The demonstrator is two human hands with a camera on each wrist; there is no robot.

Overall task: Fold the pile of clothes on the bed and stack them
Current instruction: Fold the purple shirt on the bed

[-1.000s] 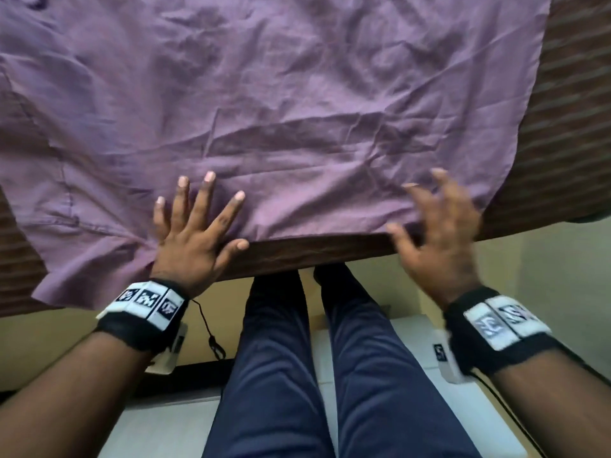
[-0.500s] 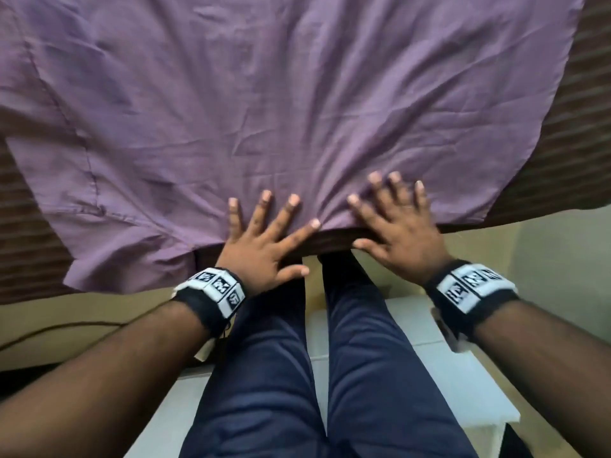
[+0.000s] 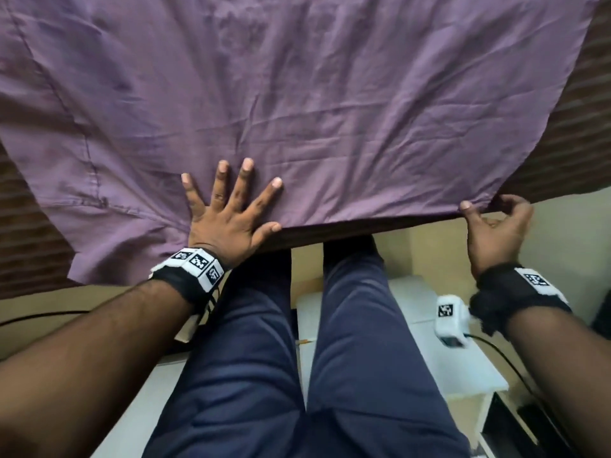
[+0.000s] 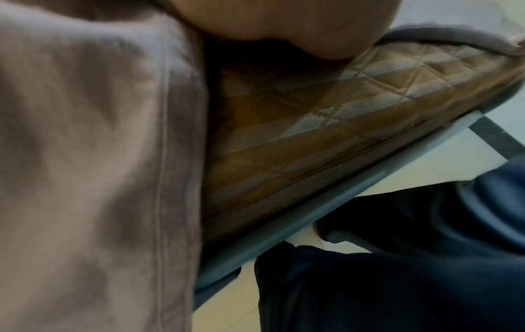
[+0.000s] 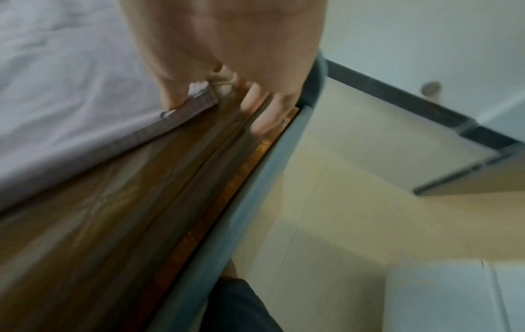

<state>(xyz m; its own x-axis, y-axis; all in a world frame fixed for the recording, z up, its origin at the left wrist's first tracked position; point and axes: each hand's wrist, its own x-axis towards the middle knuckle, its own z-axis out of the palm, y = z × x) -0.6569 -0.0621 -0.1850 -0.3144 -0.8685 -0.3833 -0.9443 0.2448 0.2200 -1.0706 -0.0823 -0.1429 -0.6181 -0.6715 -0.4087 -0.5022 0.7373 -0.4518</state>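
We have the purple garment [image 3: 314, 104] spread flat on the bed [image 3: 568, 133], filling the upper frame, unfolded, no stack in view. Our left hand [image 3: 228, 219] presses its lower edge, fingers splayed straight. Our right hand [image 3: 496, 226] pinches the lower-right corner at the bed edge. We judge folding barely begun

White cabinet [image 3: 426, 302] beside navy trousers [image 3: 251, 358]

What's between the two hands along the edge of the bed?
In the head view, only the purple garment's smooth hem runs between the left hand and right hand.
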